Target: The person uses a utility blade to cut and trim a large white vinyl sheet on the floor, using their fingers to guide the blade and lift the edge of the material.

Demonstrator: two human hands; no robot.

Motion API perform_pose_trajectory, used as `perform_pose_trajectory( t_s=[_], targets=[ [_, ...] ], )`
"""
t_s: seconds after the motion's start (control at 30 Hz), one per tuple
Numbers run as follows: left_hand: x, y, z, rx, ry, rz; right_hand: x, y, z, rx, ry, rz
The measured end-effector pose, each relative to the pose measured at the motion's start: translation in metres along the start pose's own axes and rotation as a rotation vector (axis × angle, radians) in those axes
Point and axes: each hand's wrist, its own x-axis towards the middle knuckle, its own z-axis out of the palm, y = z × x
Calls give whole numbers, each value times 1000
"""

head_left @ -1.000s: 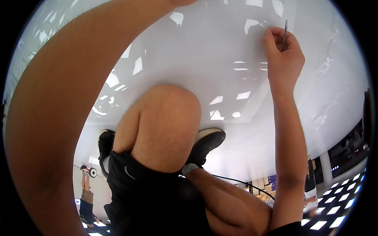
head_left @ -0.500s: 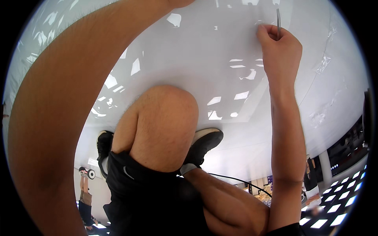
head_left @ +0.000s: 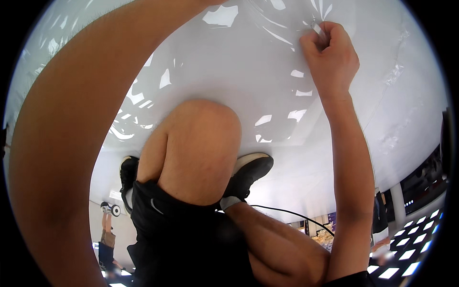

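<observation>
My right hand is closed around a slim silver metal tool, whose tip points up and left out of the fist. The rest of the tool is hidden in my fingers, so its exact kind does not show. Beneath it spreads a glossy, pale film-like sheet, with bright creases running from near the tool's tip. My left forearm reaches up the left side to the top edge. Only the edge of my left hand shows there; its fingers lie outside the picture.
My bent knee and black shoes rest on the white surface. A black cable runs behind my leg. At lower left a person stands farther off, and another person is at lower right.
My right hand has shifted slightly left and up, and the tool has tilted from nearly upright to leaning left. Creases and reflections in the sheet have changed around it.
</observation>
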Motion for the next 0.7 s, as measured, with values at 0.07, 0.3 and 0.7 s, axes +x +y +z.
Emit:
perform_pose_trajectory(
  t_s=[0.07, 0.3, 0.7],
  targets=[
    [1, -1, -1, 5, -1, -1, 1, 5, 3, 17, 51, -102],
    [1, 0, -3, 23, 4, 8, 7, 20, 5, 66, 98, -315],
    [4, 4, -4, 8, -51, -16, 12, 28, -9, 149, -31, -380]
  ],
)
